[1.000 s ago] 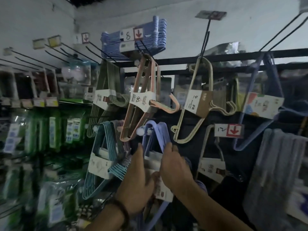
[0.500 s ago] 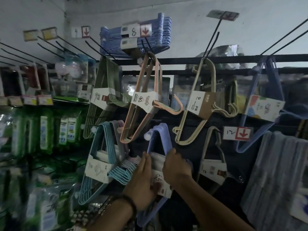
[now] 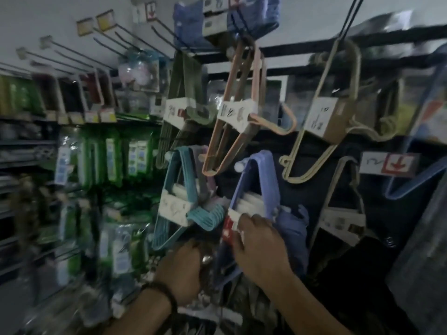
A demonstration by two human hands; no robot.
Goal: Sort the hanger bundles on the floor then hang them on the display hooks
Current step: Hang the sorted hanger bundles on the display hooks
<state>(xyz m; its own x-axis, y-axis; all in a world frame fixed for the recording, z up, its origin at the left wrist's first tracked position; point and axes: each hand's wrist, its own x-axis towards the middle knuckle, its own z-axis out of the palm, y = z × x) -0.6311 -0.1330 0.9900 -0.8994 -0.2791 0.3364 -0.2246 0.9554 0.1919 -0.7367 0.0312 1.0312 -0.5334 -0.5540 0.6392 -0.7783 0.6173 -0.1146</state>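
Observation:
A lilac-blue hanger bundle (image 3: 256, 180) with a white and red paper band hangs from a white-tipped display hook (image 3: 239, 166) at mid height. My right hand (image 3: 258, 243) rests on the band and lower part of this bundle, fingers curled over it. My left hand (image 3: 182, 274), with a dark bead bracelet at the wrist, is lower and to the left, below a teal hanger bundle (image 3: 179, 189); whether it holds anything is hidden in the dark. Pink (image 3: 239, 110), beige (image 3: 333, 112) and olive (image 3: 179, 97) bundles hang on the row above.
Long bare black hooks (image 3: 72, 54) with price tags stick out at the upper left. Green packaged goods (image 3: 113, 160) fill shelves on the left. A grey cloth (image 3: 420, 250) hangs at the right. A red-arrow price tag (image 3: 389, 163) sits right of the lilac bundle.
The lilac bundle has settled onto its hook. My left hand has dropped down and left, away from the bundle. My right hand has stayed on the bundle's band. The view has tilted and blurred.

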